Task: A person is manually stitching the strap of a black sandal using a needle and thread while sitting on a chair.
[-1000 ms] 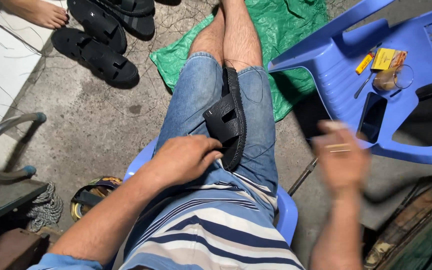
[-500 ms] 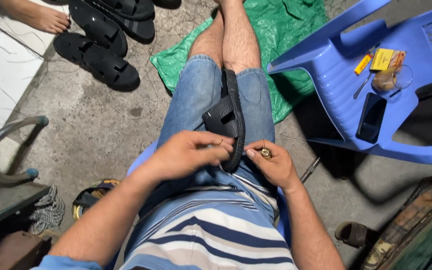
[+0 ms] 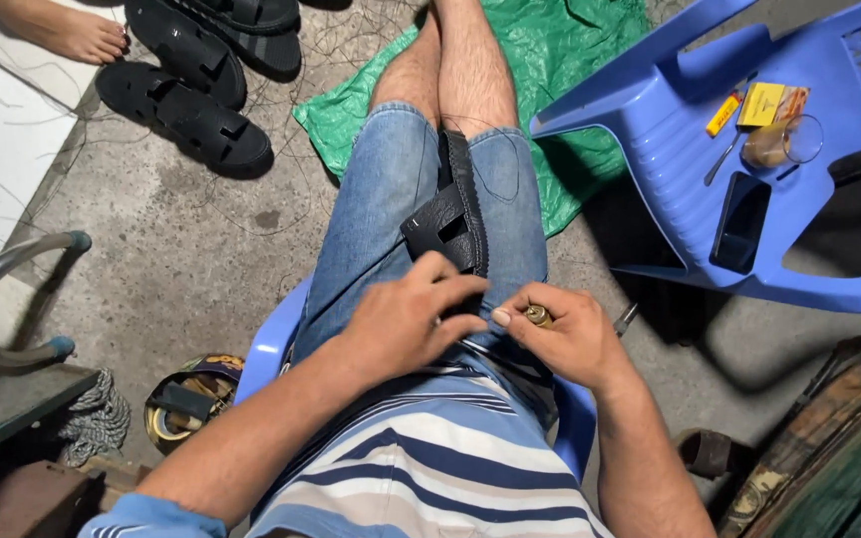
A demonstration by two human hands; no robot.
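Black sandal point(image 3: 455, 214) laid on the lap, worked by both hands

The left hand point(image 3: 406, 324) is pressed on the sandal's near end, fingers curled; the sandal extends to 12 o'clock from it. A small brass-tipped tool point(image 3: 538, 316) is gripped in the right hand point(image 3: 570, 339), at 3 o'clock of the left

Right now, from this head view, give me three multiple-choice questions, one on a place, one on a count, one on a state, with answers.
1. Where does the black sandal being worked on lie?
A. across the person's lap
B. on the blue chair
C. on the white board

2. How many black sandals lie on the floor?
A. one
B. three
C. six

3. What is the right hand doing?
A. hanging open
B. gripping a small metal-tipped tool
C. holding a glass

Answers: A, it lies on the denim shorts; B, three lie by the green sheet; B, its fingers wrap the tool beside the left hand.
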